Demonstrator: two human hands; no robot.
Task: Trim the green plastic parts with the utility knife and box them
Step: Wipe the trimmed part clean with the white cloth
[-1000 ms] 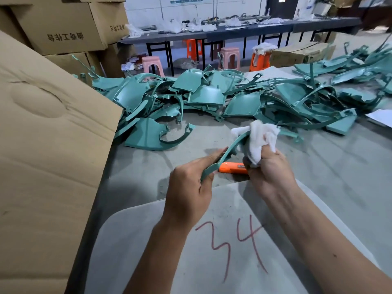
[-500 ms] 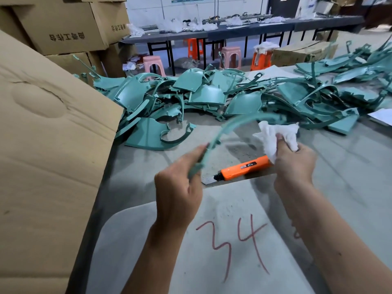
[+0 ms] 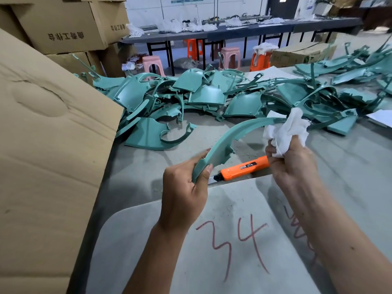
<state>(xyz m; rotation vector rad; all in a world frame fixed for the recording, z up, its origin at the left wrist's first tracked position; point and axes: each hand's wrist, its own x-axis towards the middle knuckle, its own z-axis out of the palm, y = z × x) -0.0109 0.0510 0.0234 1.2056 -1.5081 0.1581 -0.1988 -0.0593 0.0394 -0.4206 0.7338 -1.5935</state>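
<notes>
Left hand (image 3: pixel 184 187) pinches a curved green part (image 3: pixel 222 143), raised for wiping; right hand (image 3: pixel 292 164), at three o'clock, clutches a rag (image 3: pixel 286 128); knife (image 3: pixel 244 168) lies idle below.

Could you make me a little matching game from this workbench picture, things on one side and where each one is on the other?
1. curved green part
2. white cloth
3. orange utility knife
4. pile of green parts

A. lying on the table near both hands
B. gripped in the left hand
C. heaped further back on the table
D. bunched in the right hand

Pairs: 1-B, 2-D, 3-A, 4-C
</notes>
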